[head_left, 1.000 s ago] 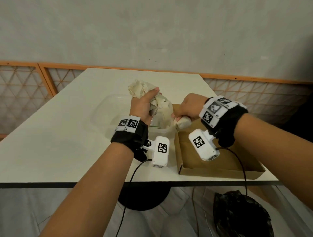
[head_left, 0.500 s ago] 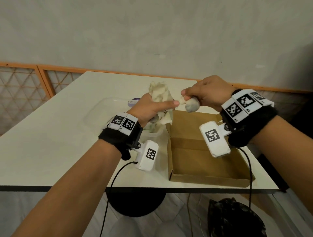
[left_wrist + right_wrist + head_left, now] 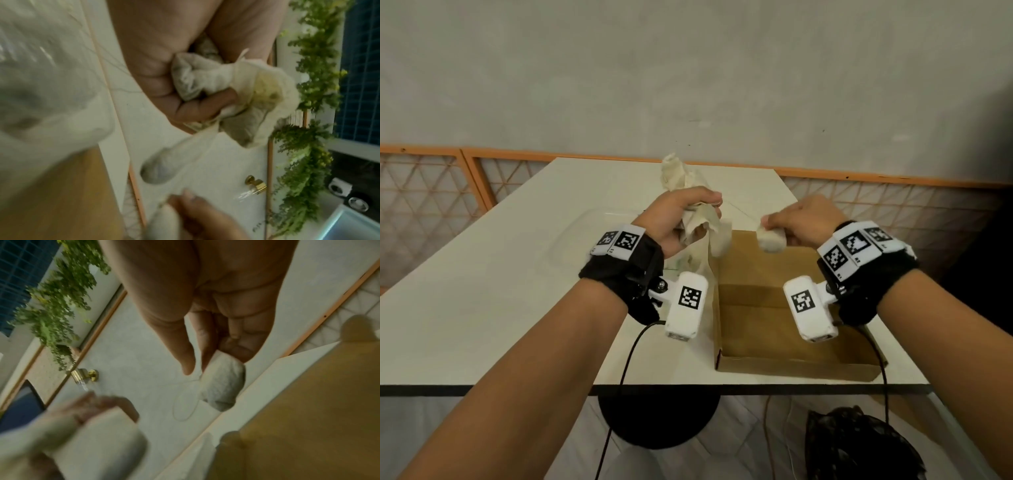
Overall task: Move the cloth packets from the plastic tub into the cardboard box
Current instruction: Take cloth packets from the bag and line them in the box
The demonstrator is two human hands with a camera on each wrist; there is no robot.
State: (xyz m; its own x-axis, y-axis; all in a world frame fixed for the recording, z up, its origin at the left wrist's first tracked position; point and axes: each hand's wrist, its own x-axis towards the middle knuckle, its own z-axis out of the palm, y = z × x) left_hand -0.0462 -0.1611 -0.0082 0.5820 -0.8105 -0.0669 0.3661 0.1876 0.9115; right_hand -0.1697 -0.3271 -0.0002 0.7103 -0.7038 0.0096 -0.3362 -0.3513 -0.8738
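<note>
My left hand [image 3: 685, 219] grips a bunch of cream cloth packets [image 3: 681, 178] above the gap between the clear plastic tub [image 3: 585, 233] and the open cardboard box [image 3: 791, 329]. In the left wrist view the bunch [image 3: 236, 91] bulges out of my curled fingers and one packet [image 3: 158, 170] hangs lower. My right hand [image 3: 801, 222] pinches a single small packet [image 3: 772, 240] over the box's far end. In the right wrist view that packet [image 3: 223, 382] sits between thumb and fingers. A thin thread runs from this packet to the bunch.
The tub and box stand side by side on a white table [image 3: 482, 308] with the box at the front right edge. An orange-framed lattice rail [image 3: 431, 185] and a grey wall lie behind. A black bag [image 3: 859, 445] lies on the floor below.
Both hands rose out of the tub. The right hand pulled one packet away from the bunch, swung right, and now hangs lower over the box. The view has shifted.
</note>
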